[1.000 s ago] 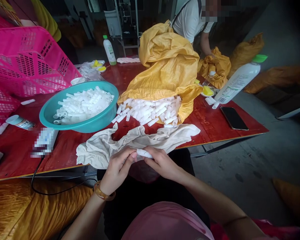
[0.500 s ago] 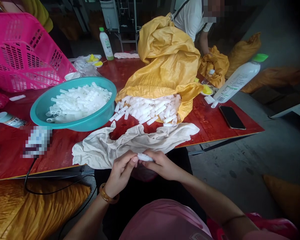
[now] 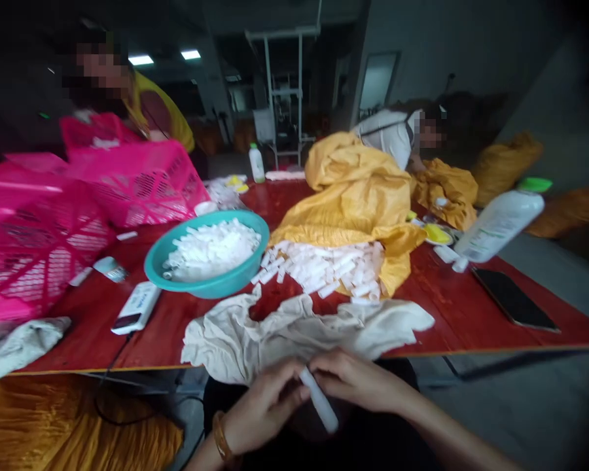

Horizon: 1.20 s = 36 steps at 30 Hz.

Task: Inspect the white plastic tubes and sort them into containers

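Over my lap, just off the table's front edge, a white plastic tube slants down to the right. My left hand pinches its upper end between thumb and fingers. My right hand is closed at the same end from the other side, its fingertips partly hidden. Beyond the hands lies a crumpled whitish cloth. Many similar tubes spill from a yellow woven sack. More fill a teal basin at its left.
Pink baskets stand on the red table at left. A white device with a cable and a paper cup are nearby. At right are a phone and a white bottle. Two people work across the table.
The camera view has tilted up, bringing the people and background into sight. The tube has turned from lying nearly level between my hands to pointing downward, still held.
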Each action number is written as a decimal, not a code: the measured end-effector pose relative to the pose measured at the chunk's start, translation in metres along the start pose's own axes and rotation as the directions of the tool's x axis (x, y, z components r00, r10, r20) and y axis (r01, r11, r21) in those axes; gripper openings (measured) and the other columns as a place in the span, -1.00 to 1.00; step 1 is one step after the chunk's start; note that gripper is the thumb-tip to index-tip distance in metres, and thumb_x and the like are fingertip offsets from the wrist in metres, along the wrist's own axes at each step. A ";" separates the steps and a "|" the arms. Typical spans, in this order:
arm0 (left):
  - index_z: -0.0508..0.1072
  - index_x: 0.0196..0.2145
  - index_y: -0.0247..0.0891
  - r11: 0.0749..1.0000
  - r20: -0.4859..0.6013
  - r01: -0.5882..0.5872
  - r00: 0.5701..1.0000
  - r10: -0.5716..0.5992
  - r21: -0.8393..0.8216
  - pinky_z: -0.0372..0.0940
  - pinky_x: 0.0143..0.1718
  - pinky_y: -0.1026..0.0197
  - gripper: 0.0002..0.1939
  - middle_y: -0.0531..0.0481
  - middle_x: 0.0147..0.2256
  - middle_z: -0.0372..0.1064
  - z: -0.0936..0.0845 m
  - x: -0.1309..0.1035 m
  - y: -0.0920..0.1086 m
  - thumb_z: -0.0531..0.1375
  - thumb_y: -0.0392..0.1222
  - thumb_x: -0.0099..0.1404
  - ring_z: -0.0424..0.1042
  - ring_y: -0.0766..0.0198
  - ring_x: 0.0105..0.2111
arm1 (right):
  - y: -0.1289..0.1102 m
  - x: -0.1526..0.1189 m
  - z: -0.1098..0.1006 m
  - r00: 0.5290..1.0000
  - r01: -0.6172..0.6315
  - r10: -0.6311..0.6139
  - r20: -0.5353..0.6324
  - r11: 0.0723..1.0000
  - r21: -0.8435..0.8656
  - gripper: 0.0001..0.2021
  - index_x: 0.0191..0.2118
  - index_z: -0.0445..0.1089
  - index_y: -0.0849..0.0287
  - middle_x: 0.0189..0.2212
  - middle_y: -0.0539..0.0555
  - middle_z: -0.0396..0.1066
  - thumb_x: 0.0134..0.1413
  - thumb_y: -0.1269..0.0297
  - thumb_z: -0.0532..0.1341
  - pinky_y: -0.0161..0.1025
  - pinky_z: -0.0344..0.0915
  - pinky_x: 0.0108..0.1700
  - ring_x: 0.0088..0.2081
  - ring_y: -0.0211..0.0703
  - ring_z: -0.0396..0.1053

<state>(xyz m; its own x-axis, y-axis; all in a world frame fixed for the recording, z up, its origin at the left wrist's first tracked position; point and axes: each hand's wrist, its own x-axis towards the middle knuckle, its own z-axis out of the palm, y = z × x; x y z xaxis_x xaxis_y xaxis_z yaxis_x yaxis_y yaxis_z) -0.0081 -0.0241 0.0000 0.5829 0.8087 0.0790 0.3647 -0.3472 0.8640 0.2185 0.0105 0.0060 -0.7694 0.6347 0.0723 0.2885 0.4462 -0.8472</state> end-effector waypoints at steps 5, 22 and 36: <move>0.37 -0.29 -0.22 0.996 -0.072 -0.074 0.994 0.077 0.052 0.19 -0.30 0.28 -0.75 0.00 -0.39 0.33 0.000 0.003 -0.009 0.13 0.02 0.40 0.30 0.29 -0.35 | 0.009 0.009 0.006 1.000 -0.016 0.017 -0.002 0.997 0.076 -0.82 -0.41 0.36 0.19 -0.55 -0.08 0.14 0.23 0.28 0.17 -0.37 0.00 -0.42 -0.48 -0.33 0.08; 0.41 -0.28 -0.23 1.000 -0.017 -0.010 1.000 0.010 0.020 0.16 -0.31 0.27 -0.73 0.00 -0.38 0.36 0.000 0.002 0.001 0.16 0.05 0.37 0.31 0.28 -0.36 | 0.017 0.001 0.020 1.000 -0.025 0.024 0.004 0.958 0.286 -0.79 -0.47 0.26 0.20 -0.55 -0.09 0.07 0.15 0.27 0.20 -0.38 0.00 -0.44 -0.48 -0.34 0.01; 0.41 -0.21 -0.24 0.997 0.009 -0.010 1.000 0.009 0.071 0.23 -0.23 0.29 -0.80 0.00 -0.32 0.38 -0.004 -0.003 -0.001 0.11 -0.06 0.43 0.35 0.28 -0.30 | 0.021 -0.004 0.034 0.989 -0.059 0.108 -0.102 0.917 0.395 -0.76 -0.34 0.38 0.18 -0.48 0.01 0.34 0.29 0.21 0.08 -0.34 0.19 -0.40 -0.45 -0.23 0.28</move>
<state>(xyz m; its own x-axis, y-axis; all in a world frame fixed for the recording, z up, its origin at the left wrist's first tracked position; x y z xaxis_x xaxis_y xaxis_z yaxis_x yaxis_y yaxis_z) -0.0131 -0.0248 0.0007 0.5925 0.8013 0.0825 0.4093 -0.3877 0.8259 0.2078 -0.0039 -0.0303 -0.6716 0.7402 0.0339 0.0846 0.1221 -0.9889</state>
